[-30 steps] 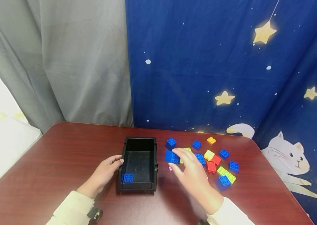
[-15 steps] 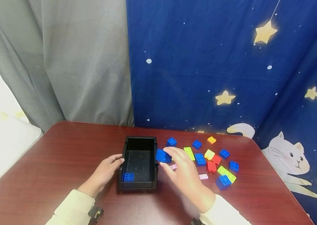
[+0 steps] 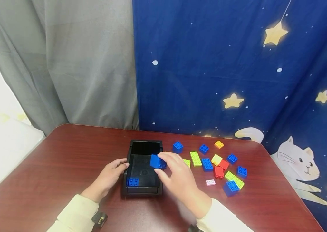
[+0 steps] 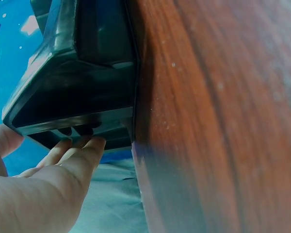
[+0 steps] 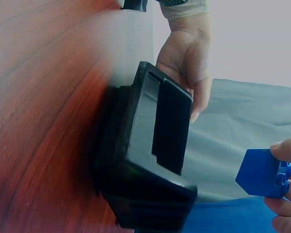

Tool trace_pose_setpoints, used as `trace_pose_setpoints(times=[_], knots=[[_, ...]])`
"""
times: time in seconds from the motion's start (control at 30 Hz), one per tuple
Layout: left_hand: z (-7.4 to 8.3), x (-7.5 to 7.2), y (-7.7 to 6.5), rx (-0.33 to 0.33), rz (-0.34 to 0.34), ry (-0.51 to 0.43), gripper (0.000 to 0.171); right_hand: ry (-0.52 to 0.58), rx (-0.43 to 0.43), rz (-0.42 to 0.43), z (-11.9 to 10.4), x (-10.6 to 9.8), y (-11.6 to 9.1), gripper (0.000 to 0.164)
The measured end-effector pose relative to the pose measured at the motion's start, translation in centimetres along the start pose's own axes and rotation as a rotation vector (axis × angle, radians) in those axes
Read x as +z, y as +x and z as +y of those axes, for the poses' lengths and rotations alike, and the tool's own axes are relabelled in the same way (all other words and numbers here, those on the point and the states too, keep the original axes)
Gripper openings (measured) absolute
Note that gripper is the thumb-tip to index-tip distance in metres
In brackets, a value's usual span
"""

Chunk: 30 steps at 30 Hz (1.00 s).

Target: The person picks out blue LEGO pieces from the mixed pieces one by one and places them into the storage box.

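Observation:
My right hand [image 3: 178, 175] pinches a blue toy building brick [image 3: 157, 161] between thumb and fingers, over the right side of a black plastic bin [image 3: 141, 190]. In the right wrist view the held brick [image 5: 260, 173] is tilted, its studs towards the fingers. My left hand [image 3: 109, 175] grips the bin's left wall. The left wrist view shows its thumb at the rim and its fingertips [image 4: 94, 143] against the outer side. Inside the bin, a blue brick [image 3: 133, 182] lies in the near left corner.
Loose bricks lie right of the bin: several blue ones [image 3: 207, 164], lime ones [image 3: 196, 159], red ones [image 3: 218, 172], a pale yellow one [image 3: 216, 159], an orange one [image 3: 219, 144] and a pink one [image 3: 210, 182]. Curtains [image 3: 91, 64] hang behind the table [image 3: 88, 145].
My right hand has carried the blue brick leftward, from beside the loose bricks to over the bin. The left hand has stayed at the bin's left wall.

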<state>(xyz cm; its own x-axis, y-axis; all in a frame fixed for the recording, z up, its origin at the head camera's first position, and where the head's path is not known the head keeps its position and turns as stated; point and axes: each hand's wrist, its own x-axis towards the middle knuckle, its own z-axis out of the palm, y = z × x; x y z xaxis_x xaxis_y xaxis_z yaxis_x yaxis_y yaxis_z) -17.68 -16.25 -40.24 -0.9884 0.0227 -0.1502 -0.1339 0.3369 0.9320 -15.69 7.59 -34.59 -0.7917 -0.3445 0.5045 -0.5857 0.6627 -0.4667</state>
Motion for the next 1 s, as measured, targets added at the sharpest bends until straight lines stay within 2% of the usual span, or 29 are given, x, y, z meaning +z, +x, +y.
trace_pose_setpoints(times=[0.27,0.5,0.77,1.0], knots=[[0.0,0.0,0.2,0.005,0.002,-0.008,0.047,0.010,-0.046,-0.022,-0.7,1.2,0.5,0.043],[-0.1,0.0,0.0,-0.004,0.013,0.007,0.048,0.023,-0.041,-0.080,-1.6,2.3,0.6,0.043],[-0.1,0.0,-0.3,0.007,0.011,0.011,0.048,-0.025,-0.023,-0.186,-2.0,3.9,0.5,0.040],[-0.1,0.0,-0.3,0.011,0.010,0.014,0.049,-0.081,-0.060,-0.178,-1.8,5.2,0.8,0.039]])
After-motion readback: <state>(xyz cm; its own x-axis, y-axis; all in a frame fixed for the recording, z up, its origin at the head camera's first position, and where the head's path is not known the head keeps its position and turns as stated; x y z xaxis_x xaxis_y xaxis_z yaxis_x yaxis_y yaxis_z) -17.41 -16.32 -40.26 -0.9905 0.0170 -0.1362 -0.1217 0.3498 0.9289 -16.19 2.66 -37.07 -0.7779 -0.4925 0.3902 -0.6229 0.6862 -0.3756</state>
